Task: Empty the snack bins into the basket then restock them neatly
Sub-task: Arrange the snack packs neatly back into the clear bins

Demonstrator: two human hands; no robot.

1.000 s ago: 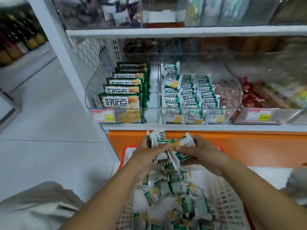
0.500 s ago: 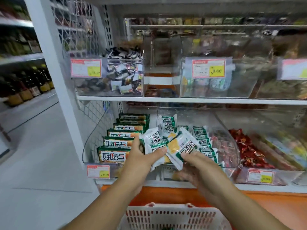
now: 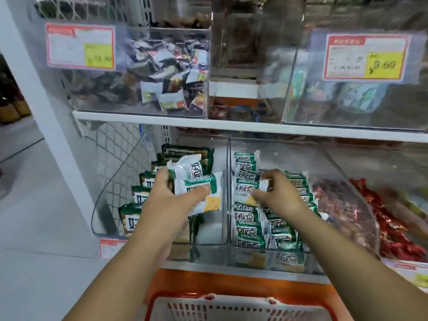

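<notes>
We note the left hand (image 3: 171, 200) gripping green snack packets (image 3: 196, 184), apparently as ready supply, while the right hand (image 3: 278, 195) beside it pinches one packet (image 3: 264, 185) onto the rows of the clear bin (image 3: 289, 147), with the basket (image 3: 240, 308) below both.

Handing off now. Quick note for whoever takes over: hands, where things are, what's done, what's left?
Hands: left hand grips a bunch of green-white packets in front of the bins; right hand pinches one packet inside the middle bin, over the stock.
Done: neat rows of packets fill the front of the middle bin.
Left: set the held packets in place. The basket sits below, its contents out of view.
</notes>
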